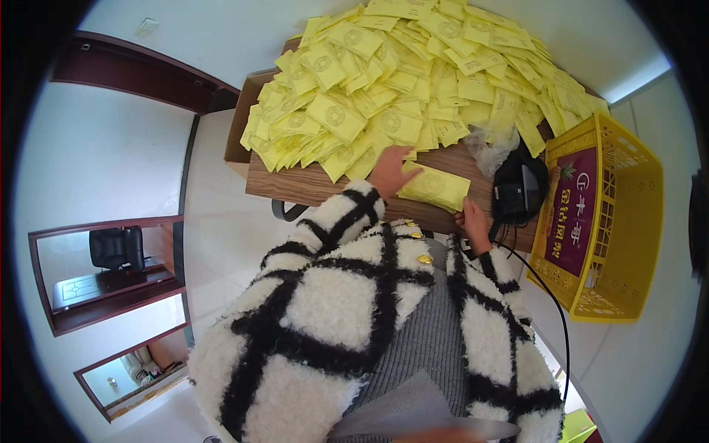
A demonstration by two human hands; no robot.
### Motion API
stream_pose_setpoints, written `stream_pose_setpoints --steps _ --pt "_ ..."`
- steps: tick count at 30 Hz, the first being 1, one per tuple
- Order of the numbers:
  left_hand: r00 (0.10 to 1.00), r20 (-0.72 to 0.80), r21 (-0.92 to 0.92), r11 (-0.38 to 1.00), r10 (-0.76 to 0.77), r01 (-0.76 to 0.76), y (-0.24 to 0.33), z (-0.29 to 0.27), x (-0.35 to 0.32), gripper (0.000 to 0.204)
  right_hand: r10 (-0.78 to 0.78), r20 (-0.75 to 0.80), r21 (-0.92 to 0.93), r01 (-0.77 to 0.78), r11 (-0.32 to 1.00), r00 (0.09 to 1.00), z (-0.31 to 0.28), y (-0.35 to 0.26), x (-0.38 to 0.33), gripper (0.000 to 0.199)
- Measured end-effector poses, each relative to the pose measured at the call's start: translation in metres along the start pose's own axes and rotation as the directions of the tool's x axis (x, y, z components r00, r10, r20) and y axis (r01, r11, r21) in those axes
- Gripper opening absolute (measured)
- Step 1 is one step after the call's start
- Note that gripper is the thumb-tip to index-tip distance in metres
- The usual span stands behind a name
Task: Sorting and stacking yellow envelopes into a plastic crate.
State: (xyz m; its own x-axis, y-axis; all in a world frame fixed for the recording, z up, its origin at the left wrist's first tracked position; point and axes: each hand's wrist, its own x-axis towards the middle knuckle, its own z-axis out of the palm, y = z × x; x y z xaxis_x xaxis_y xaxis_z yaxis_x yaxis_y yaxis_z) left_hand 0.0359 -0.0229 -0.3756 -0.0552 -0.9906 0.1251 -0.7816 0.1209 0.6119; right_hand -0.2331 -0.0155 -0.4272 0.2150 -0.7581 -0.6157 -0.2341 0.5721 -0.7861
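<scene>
A neat stack of flat yellow paper packets (441, 188) lies near the front edge of the wooden table. My right hand (473, 223) grips the stack's lower right corner, thumb on top and the other fingers partly hidden. My left hand (394, 173) is open at the stack's left end, thumb and fingers apart. Its thumb reaches over the stack's left end, while its fingertips come up to the front of a large heap of the same yellow packets (399, 124). Whether those fingertips touch a packet I cannot tell.
The heap covers most of the wooden table (284, 183). Right of the stack sit a crumpled clear plastic bag (491, 151) and a black device (519, 193) with a cable hanging down. A yellow plastic crate (620, 244) stands further right; a cardboard box (240, 136) is at the left.
</scene>
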Motion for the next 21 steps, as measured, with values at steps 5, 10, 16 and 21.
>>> stream_pose_setpoints --steps 5,10,16,21 --pt "0.74 -0.3 -0.35 0.791 -0.602 0.502 -0.08 -0.031 -0.045 0.03 -0.027 -0.071 -0.012 0.026 1.0 0.997 -0.005 0.004 0.005 0.044" --pt "0.44 -0.319 -0.47 0.544 -0.839 0.696 -0.115 -0.058 -0.093 0.028 -0.035 -0.107 -0.067 0.027 0.997 0.994 -0.005 -0.002 0.006 0.045" --pt "0.251 -0.275 -0.583 0.368 -0.928 0.724 -0.11 -0.048 -0.106 0.044 -0.113 -0.152 -0.085 0.101 0.991 0.982 -0.01 0.002 0.012 0.041" --pt "0.044 0.154 -0.828 -0.105 -0.987 0.551 -0.121 -0.05 -0.089 0.042 -0.126 -0.163 -0.08 0.114 0.99 0.979 -0.01 0.001 0.011 0.038"
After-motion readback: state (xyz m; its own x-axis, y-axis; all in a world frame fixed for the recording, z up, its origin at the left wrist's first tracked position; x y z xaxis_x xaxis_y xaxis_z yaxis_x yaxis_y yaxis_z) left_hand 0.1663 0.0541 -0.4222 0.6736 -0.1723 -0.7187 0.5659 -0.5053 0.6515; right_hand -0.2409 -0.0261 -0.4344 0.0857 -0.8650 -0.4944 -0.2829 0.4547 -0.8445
